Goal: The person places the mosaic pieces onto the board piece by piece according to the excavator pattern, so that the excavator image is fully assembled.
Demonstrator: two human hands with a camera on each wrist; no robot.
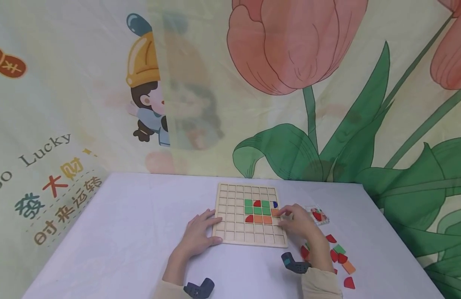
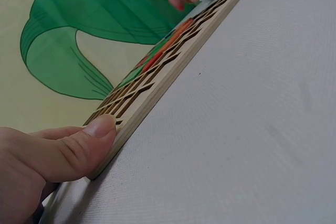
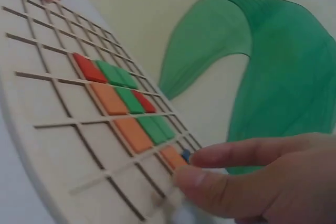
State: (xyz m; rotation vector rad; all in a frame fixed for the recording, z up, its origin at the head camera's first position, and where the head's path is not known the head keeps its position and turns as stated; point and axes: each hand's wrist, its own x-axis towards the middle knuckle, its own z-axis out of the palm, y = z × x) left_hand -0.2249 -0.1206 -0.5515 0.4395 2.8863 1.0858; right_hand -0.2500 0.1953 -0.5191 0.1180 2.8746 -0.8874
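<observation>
A pale wooden grid board [image 1: 230, 234] lies on the table, with green, orange and red pieces and one dark blue piece [image 1: 275, 204] in its cells. My left hand [image 1: 196, 234] rests along the board's left side, fingers stretched out. Its thumb [image 2: 94, 132] lies on the near left corner; the other fingers are mostly hidden in the left wrist view. At the right side, my right hand [image 1: 298, 221] pinches an orange tile [image 3: 172, 157] between thumb and index finger, at a cell beside the green tiles. The index fingertip is close to the blue piece.
Loose red, green and orange pieces [image 1: 342, 258] are scattered right of the right forearm, some partly hidden by it. A picture card [image 1: 317, 215] lies beyond the right hand. Behind the white table [image 1: 133, 232] hangs a printed cloth [image 1: 200, 83].
</observation>
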